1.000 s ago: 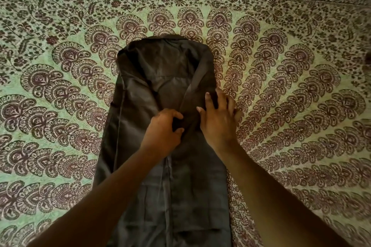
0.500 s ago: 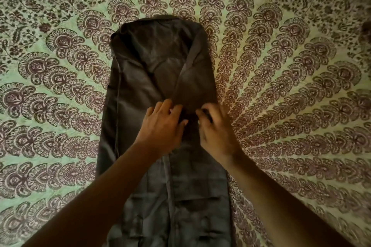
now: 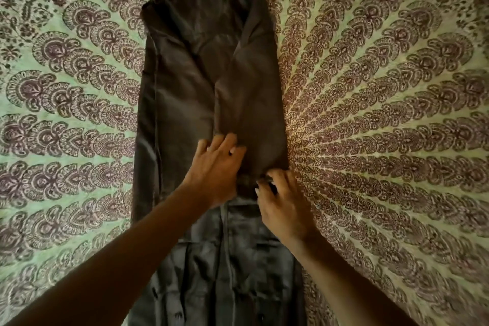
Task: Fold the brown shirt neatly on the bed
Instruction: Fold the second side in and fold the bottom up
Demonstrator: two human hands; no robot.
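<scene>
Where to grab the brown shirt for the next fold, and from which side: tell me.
Probably the near end of the brown shirt, one corner per hand, coming from the person's side. It lies as a long narrow strip with both sides folded in, so lifting that end toward the collar would halve it. The left hand presses flat mid-strip; the right hand pinches the sleeve end there.
</scene>
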